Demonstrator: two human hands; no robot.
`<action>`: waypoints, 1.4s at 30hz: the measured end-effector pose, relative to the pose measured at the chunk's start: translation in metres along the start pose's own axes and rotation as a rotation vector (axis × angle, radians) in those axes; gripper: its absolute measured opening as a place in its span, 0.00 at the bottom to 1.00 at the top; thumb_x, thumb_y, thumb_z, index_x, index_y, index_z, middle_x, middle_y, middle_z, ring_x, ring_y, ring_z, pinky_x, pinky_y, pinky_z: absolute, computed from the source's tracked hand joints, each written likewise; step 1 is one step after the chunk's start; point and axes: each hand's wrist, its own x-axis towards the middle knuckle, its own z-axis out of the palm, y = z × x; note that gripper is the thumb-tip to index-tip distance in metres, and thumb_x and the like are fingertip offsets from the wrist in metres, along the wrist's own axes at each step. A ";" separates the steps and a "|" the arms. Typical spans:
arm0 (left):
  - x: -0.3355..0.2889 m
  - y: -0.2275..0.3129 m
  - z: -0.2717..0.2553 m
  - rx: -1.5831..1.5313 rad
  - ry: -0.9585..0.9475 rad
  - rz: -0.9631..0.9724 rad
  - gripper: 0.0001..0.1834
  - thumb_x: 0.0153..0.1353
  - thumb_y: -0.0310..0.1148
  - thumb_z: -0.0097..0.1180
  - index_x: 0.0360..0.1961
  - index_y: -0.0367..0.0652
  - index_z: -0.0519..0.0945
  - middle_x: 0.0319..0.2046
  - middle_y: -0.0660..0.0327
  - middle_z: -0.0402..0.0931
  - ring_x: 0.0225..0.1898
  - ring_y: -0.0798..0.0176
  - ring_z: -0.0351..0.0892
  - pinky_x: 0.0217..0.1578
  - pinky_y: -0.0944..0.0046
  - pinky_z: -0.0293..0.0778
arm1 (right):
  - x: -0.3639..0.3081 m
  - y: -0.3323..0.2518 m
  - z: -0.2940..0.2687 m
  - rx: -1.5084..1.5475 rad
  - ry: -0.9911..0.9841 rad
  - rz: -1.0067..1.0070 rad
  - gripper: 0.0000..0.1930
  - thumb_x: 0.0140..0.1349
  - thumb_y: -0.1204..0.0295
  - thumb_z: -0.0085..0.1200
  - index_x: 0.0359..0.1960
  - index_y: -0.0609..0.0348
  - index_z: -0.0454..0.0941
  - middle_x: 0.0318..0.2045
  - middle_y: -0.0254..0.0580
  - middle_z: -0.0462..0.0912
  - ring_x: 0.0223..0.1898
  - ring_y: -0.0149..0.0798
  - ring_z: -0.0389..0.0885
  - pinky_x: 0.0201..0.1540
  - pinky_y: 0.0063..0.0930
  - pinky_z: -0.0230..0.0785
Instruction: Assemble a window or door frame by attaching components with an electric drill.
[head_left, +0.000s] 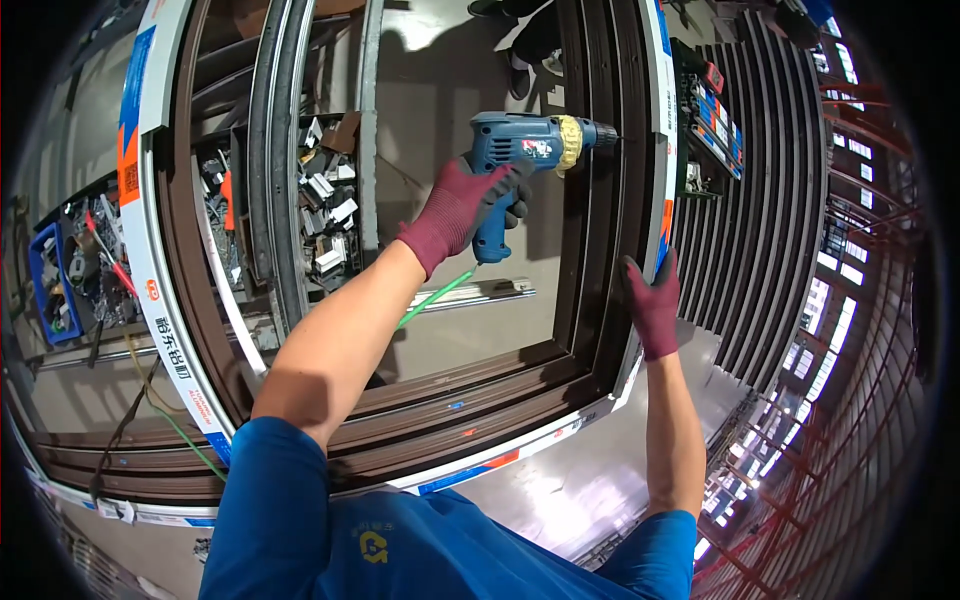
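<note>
Maroon and black on both hands: wore two gloves and gripped one blue drill (pixel 515 135) in the left hand (pixel 470 205), fingers curled around the handle and bunched together. Could not tell the exact placing of the trigger finger. Held the drill over the opening of one dark brown frame (pixel 470 440), its one yellow band and one dark chuck (pixel 601 135) pointed rightward at the frame's right side — could not tell contact from a small gap at the bit. Ran one green cord (pixel 435 298) from the handle's foot to behind the left forearm.

Set the right hand (pixel 655 305) on the same side's outer edge, near the lower right corner, with the thumb spread apart from the other fingers and the edge between.

Saw through the opening one loose metal strip (pixel 490 291) on the floor, two dark shoes (pixel 518 78) of another person near the top, and, farther left, small metal pieces (pixel 328 212) past counting, plus one orange piece (pixel 228 195). Noted outside the frame one blue bin (pixel 44 300) at left and, at right, one row of long dark bars (pixel 755 270), too close-set to count.
</note>
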 end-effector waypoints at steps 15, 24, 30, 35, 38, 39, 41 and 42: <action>0.001 0.020 0.004 0.072 0.035 -0.021 0.19 0.63 0.41 0.74 0.42 0.36 0.82 0.28 0.59 0.83 0.24 0.65 0.84 0.26 0.63 0.80 | -0.003 -0.007 0.002 0.023 -0.013 0.001 0.27 0.65 0.72 0.67 0.61 0.71 0.71 0.47 0.48 0.83 0.46 0.36 0.82 0.53 0.31 0.75; -0.002 0.041 0.012 0.190 0.028 -0.006 0.19 0.64 0.40 0.74 0.42 0.36 0.80 0.29 0.58 0.83 0.25 0.65 0.84 0.26 0.64 0.80 | -0.004 -0.001 0.002 0.027 -0.024 0.045 0.29 0.64 0.70 0.69 0.63 0.69 0.70 0.50 0.52 0.84 0.50 0.40 0.82 0.57 0.35 0.73; 0.007 0.046 0.006 0.236 0.037 -0.036 0.16 0.65 0.36 0.72 0.42 0.35 0.80 0.28 0.57 0.83 0.24 0.64 0.83 0.26 0.64 0.80 | -0.005 -0.005 0.008 0.010 0.008 0.047 0.33 0.62 0.68 0.71 0.65 0.70 0.70 0.53 0.54 0.83 0.55 0.44 0.81 0.63 0.36 0.69; 0.000 0.044 0.012 0.187 0.101 -0.064 0.20 0.60 0.40 0.76 0.37 0.35 0.79 0.27 0.56 0.83 0.23 0.63 0.83 0.25 0.62 0.81 | -0.005 -0.010 0.007 0.017 -0.024 0.073 0.34 0.62 0.67 0.71 0.65 0.69 0.69 0.54 0.54 0.82 0.57 0.45 0.80 0.64 0.36 0.68; -0.001 0.037 0.013 0.123 0.115 -0.066 0.20 0.60 0.40 0.75 0.37 0.35 0.80 0.26 0.56 0.83 0.23 0.63 0.83 0.25 0.61 0.81 | -0.006 -0.014 0.009 -0.020 -0.015 0.082 0.32 0.63 0.69 0.71 0.65 0.69 0.70 0.55 0.53 0.81 0.57 0.45 0.80 0.63 0.36 0.68; 0.001 0.033 0.013 0.096 0.132 -0.060 0.20 0.60 0.40 0.75 0.37 0.35 0.80 0.26 0.56 0.83 0.23 0.63 0.83 0.25 0.61 0.81 | -0.007 -0.016 0.009 0.021 -0.022 0.086 0.32 0.63 0.69 0.70 0.64 0.69 0.70 0.55 0.53 0.82 0.57 0.44 0.80 0.63 0.36 0.68; 0.001 0.034 0.021 0.136 0.124 -0.063 0.18 0.62 0.37 0.73 0.40 0.35 0.79 0.27 0.56 0.82 0.23 0.63 0.83 0.25 0.61 0.80 | -0.008 -0.018 0.009 0.062 -0.028 0.091 0.31 0.63 0.69 0.70 0.64 0.69 0.70 0.55 0.53 0.82 0.57 0.44 0.80 0.63 0.35 0.69; 0.000 0.035 0.024 0.176 0.114 -0.066 0.16 0.65 0.34 0.71 0.44 0.36 0.78 0.28 0.55 0.82 0.24 0.63 0.83 0.25 0.62 0.80 | -0.008 -0.018 0.010 0.028 -0.020 0.090 0.31 0.63 0.69 0.70 0.64 0.69 0.70 0.54 0.53 0.82 0.57 0.43 0.79 0.63 0.35 0.68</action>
